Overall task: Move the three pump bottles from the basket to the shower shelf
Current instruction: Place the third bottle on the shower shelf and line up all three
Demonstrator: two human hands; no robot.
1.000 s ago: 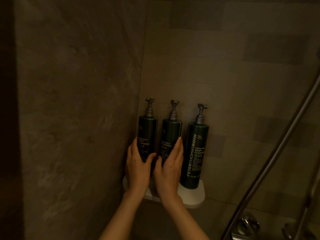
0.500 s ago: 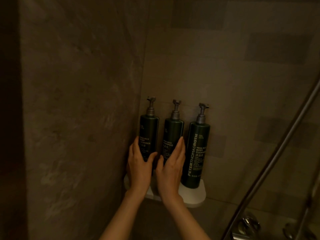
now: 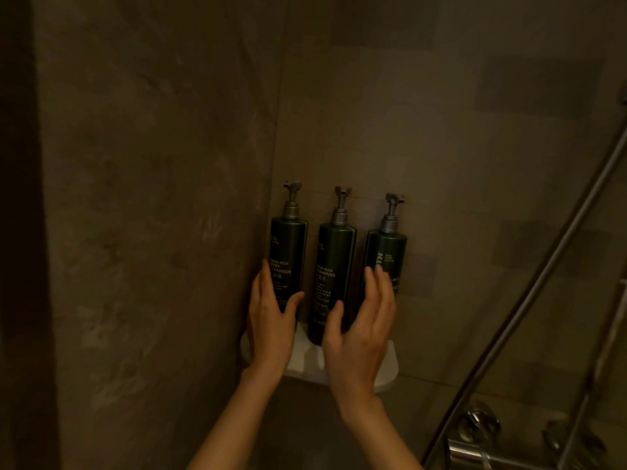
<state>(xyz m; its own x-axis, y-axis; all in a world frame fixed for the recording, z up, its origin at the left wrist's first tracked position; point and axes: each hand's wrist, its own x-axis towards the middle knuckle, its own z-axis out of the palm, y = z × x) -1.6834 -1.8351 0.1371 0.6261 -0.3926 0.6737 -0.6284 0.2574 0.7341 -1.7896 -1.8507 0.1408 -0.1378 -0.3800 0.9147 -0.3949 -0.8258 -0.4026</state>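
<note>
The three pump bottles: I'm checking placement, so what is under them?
A white corner shelf is under the three pump bottles. The left hand and right hand cover two bases.

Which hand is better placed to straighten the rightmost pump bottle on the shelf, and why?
Right. The right hand is open in front of the rightmost bottle, fingers near its label. The left hand is wrapped around the leftmost bottle by the corner.

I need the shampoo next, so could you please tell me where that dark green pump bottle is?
The dark green shampoo pump bottle stands upright, middle of three on the white corner shelf, between the left hand and right hand.
</note>
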